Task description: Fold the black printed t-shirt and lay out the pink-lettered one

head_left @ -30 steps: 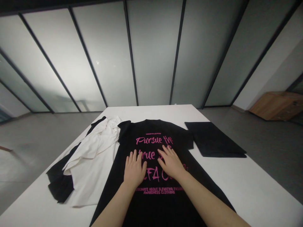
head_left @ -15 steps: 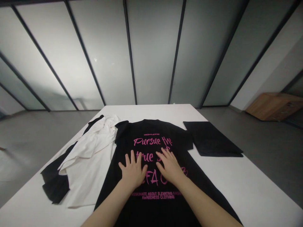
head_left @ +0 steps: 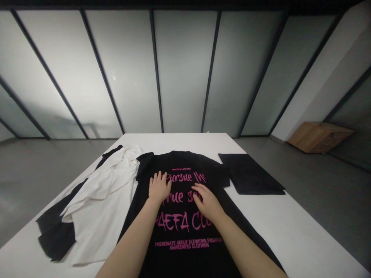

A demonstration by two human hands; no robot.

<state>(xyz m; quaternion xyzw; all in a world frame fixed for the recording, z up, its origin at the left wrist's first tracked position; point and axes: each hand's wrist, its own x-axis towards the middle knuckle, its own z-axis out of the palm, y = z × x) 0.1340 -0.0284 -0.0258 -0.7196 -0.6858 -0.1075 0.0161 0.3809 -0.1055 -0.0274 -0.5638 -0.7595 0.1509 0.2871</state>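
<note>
A black T-shirt (head_left: 185, 159) with pink lettering lies spread on the white table, its collar toward the far side. My left hand (head_left: 159, 187) is over the upper left of the print, palm down with the fingers out. Over the middle right of the lettering is my right hand (head_left: 206, 200), its fingers extended and slightly bent. Both hands are empty and cover parts of the words. The shirt's left sleeve touches or overlaps the edge of a white garment; its lower end runs out of view beneath my forearms.
White and black garments, the white one (head_left: 100, 204) on top, lie loosely along the table's left side. A folded black garment (head_left: 249, 173) sits at the right. Beyond the white table (head_left: 176, 141) stand frosted glass panels (head_left: 182, 73). A wooden cabinet (head_left: 319, 137) is at the far right.
My left hand has moved up the shirt toward its collar, with its fingers closer together. My right hand has shifted slightly, fingers more bent. The whole view has tilted up a little.
</note>
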